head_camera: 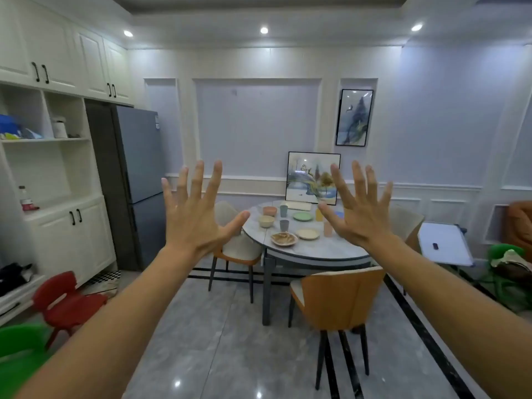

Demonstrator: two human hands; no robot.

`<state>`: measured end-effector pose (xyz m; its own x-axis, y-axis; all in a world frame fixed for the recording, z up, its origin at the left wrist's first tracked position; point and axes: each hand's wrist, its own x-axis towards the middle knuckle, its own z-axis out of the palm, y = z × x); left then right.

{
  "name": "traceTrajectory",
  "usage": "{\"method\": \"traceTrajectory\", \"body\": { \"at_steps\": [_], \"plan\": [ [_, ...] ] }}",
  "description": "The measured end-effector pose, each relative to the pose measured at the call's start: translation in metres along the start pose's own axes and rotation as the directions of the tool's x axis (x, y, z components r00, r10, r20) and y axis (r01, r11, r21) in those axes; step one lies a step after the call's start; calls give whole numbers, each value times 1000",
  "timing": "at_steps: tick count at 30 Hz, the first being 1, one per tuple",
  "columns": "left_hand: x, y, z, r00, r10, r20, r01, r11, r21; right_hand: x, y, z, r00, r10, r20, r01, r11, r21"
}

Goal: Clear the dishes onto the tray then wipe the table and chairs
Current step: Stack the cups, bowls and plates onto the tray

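Note:
A round grey marble table [322, 250] stands a few steps ahead against the far wall. On it are a pink bowl [269, 210], a cream bowl [266, 221], two grey-blue cups [284, 224], a green plate [302, 216], a cream plate [307, 233], a pink cup [327, 228] and a plate with food scraps [284, 239]. A pale tray [296, 205] lies at the table's back. My left hand [195, 211] and my right hand [358, 208] are raised in front of me, fingers spread, holding nothing, well short of the table.
An orange-backed chair [336, 300] stands at the table's near side, a white-cushioned chair [239, 249] on its left, another chair [408, 223] on its right. A grey fridge [138, 180] and white cabinets fill the left wall. A small red chair [66, 300] and a green chair [17, 349] sit near left.

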<state>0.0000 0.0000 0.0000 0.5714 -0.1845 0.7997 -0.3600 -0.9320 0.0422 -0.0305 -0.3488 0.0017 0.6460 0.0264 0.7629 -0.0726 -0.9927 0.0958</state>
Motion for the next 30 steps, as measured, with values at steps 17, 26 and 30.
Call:
{"method": "traceTrajectory", "body": {
  "at_steps": [17,26,30],
  "plan": [
    [17,-63,202,989,21,147,-22,1000,7,16,-2,224,963,23,269,-43,997,71],
    [58,-92,348,960,-69,272,78,997,-23,70,26,368,919,50,392,-107,986,126],
    [73,-111,408,929,-112,353,122,993,-4,92,35,427,884,85,460,-162,978,129]
  ]
}}
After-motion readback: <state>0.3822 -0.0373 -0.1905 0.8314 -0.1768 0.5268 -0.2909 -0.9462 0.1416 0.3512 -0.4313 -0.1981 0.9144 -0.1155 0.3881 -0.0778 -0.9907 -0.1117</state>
